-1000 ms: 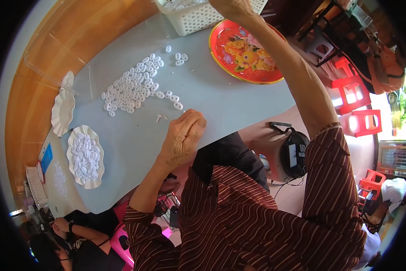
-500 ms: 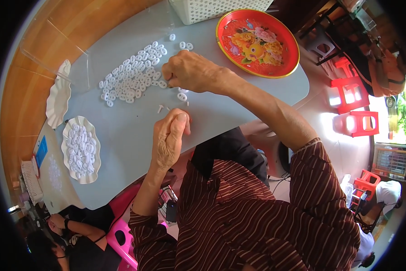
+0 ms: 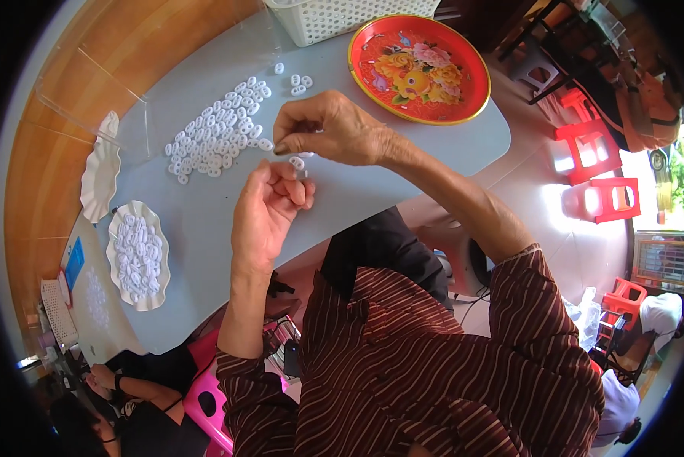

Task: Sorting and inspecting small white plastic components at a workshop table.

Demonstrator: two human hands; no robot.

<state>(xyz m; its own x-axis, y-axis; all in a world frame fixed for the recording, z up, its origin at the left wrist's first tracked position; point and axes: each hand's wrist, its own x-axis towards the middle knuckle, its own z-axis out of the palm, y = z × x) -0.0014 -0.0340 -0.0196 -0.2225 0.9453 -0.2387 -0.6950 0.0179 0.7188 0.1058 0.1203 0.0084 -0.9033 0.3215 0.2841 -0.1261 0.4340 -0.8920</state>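
Two bare hands over a grey table [image 3: 372, 183]. The right hand [image 3: 321, 131] hides the tabletop behind it, and I cannot make out whether anything sits between its thumb and fingertips. A small pale bit [image 3: 303, 174] shows at the fingertips of the left hand [image 3: 270, 209]; its shape is too small to read, and I cannot tell whether it is gripped. Between the hands, a white two-holed piece [image 3: 297, 162] is only partly visible. The perforated white basket [image 3: 349, 21], beyond the right hand, is cut off by the upper edge.

Pose: the left hand is turned palm up, half open, fingers curled inward. The right hand reaches across from its own side, back upward, fingers bent and thumb drawn in beneath, its tips just above those of the left. I cannot tell whether either hand touches the tabletop.

The main cluster of white pieces [image 3: 216, 133] lies beyond and to the left of both hands. Well left of the left hand stands a filled scalloped dish [image 3: 150, 305]; beyond and right of the right hand, a red floral tray [image 3: 475, 87].
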